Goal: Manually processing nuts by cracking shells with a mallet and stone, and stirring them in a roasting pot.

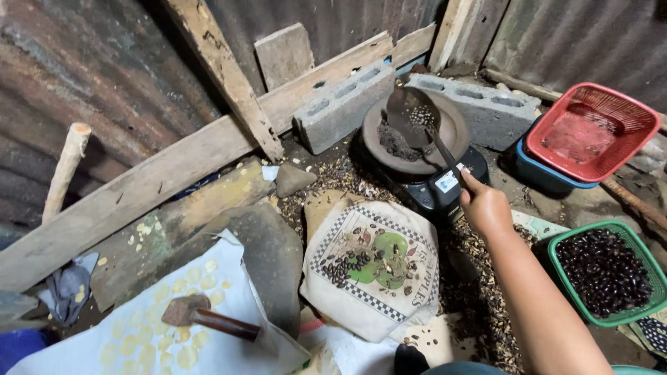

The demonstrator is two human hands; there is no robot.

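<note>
Metal skimmer spoon (413,117) hovers over the shallow pan (455,135), its handle clamped in the right hand (485,205). The hand sits just in front of the pan, beside the green basket (564,243) of dark seeds.

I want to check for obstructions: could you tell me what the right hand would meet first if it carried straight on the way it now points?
The right hand points up its slotted ladle, so it would probably meet the round pan first; depth is hard to judge.
</note>
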